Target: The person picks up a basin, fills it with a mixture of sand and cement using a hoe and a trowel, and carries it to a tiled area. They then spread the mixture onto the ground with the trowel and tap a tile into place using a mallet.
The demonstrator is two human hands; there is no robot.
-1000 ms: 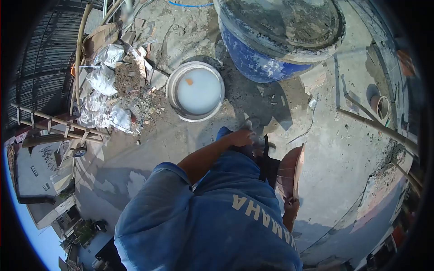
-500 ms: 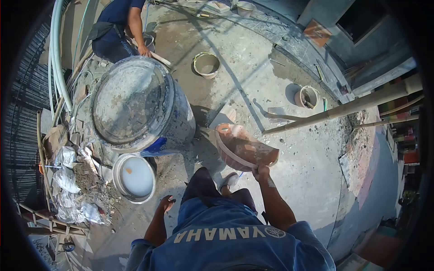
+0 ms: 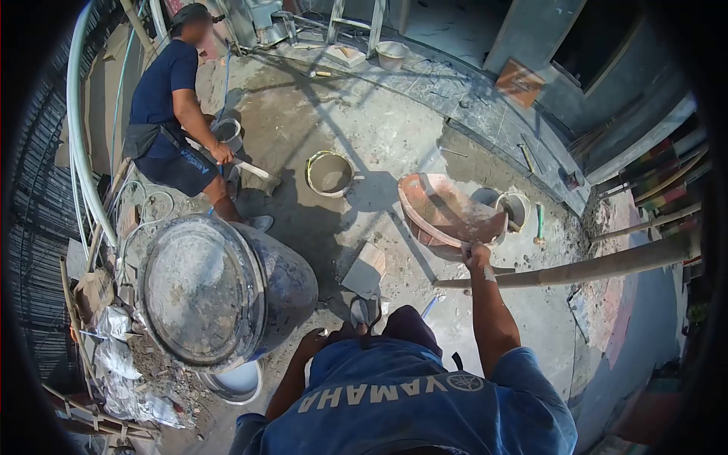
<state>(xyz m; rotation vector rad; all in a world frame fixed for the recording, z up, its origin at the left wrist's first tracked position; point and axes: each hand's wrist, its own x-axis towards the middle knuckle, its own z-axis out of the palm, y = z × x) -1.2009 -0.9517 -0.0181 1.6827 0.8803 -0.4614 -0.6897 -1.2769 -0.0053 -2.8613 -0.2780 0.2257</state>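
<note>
My right hand (image 3: 476, 256) grips the near rim of a wide orange-brown basin (image 3: 447, 212) smeared with grey cement and holds it out in front of me, tilted. My left hand (image 3: 312, 343) hangs by my hip with fingers loosely apart and holds nothing. It is next to the big blue drum (image 3: 220, 288) with a cement-caked lid. My foot in a sandal (image 3: 365, 309) stands on the concrete floor below.
Another person (image 3: 178, 114) in a dark blue shirt crouches at upper left with a tool. Small buckets (image 3: 329, 173) (image 3: 514, 208) stand on the floor. A bamboo pole (image 3: 591, 267) lies across the right. A white pail (image 3: 236, 381) and rubble bags (image 3: 114, 356) sit at lower left.
The view has swung up and forward. My right hand has carried the basin farther ahead and to the right. The drum now sits lower left and the crouching person is fully in view.
</note>
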